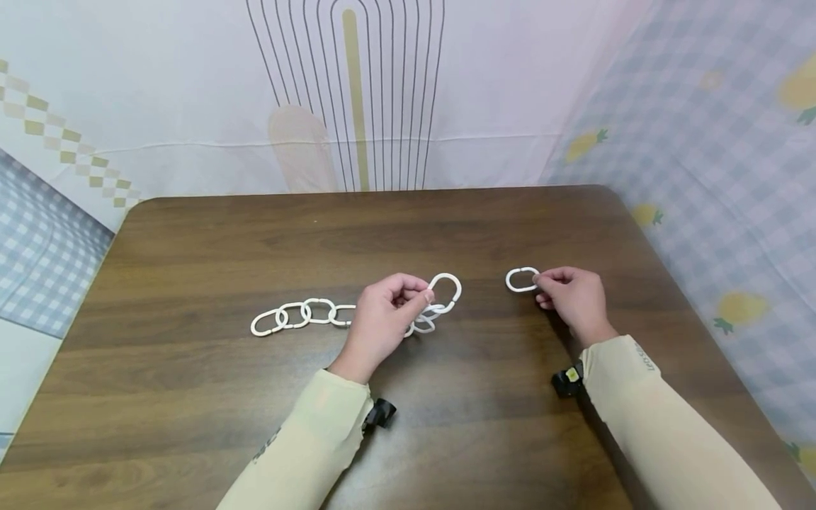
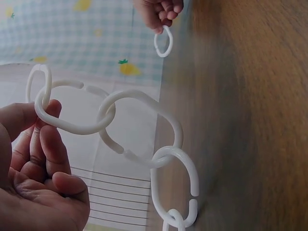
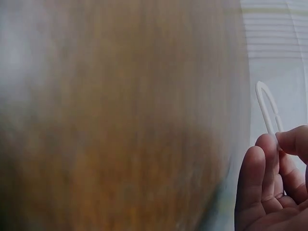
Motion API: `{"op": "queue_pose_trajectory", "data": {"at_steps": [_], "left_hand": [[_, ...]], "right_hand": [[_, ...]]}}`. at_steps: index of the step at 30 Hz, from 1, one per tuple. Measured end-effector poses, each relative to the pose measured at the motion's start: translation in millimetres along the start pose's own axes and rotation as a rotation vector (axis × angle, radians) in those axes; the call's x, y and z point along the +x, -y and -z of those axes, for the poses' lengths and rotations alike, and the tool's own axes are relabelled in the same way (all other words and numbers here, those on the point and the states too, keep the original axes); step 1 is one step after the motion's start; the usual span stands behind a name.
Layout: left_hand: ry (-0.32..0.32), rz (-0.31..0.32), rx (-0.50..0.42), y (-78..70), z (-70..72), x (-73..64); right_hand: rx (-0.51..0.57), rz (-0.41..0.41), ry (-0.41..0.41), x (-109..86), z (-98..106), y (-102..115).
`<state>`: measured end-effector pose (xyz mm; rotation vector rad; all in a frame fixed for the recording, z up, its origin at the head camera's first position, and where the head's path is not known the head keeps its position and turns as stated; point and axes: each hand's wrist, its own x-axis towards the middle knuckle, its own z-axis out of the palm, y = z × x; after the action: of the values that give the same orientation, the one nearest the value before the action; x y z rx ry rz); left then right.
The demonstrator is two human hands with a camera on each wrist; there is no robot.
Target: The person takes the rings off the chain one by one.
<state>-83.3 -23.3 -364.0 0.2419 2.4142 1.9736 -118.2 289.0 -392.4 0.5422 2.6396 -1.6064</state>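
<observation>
A chain of several white oval links (image 1: 319,311) stretches across the wooden table, its left part lying flat. My left hand (image 1: 380,319) pinches a link (image 1: 449,278) at the chain's right end between thumb and fingers. In the left wrist view the chain (image 2: 139,96) hangs down from that hand (image 2: 43,168), and small gaps show in some links. Off to the right, my right hand (image 1: 574,297) pinches a single loose link (image 1: 520,279), apart from the chain. The right wrist view has this link (image 3: 263,103) nearly edge-on, with a small gap in its side.
The brown wooden table (image 1: 478,425) reaches back to a white patterned cloth (image 1: 497,92). A blue checked cloth (image 1: 714,177) with pineapples hangs along the right side. Each forearm wears a black wrist camera (image 1: 380,414).
</observation>
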Motion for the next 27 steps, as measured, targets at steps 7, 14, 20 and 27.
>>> {"op": "queue_pose_trajectory", "data": {"at_steps": [7, 14, 20, 27], "left_hand": [[-0.019, -0.002, -0.011, 0.5, 2.1, 0.5], [-0.019, -0.001, -0.027, -1.7, 3.0, 0.3], [-0.022, 0.008, -0.025, -3.4, 2.8, 0.6], [-0.019, 0.019, -0.017, -3.5, 2.5, 1.1]], "right_hand": [[-0.006, -0.030, 0.001, 8.7, 4.9, -4.8], [0.004, -0.070, -0.002, 18.7, 7.3, -7.4], [-0.027, -0.085, -0.005, 23.2, 10.0, -6.1], [-0.209, -0.099, 0.018, 28.8, 11.9, -1.8]]}}
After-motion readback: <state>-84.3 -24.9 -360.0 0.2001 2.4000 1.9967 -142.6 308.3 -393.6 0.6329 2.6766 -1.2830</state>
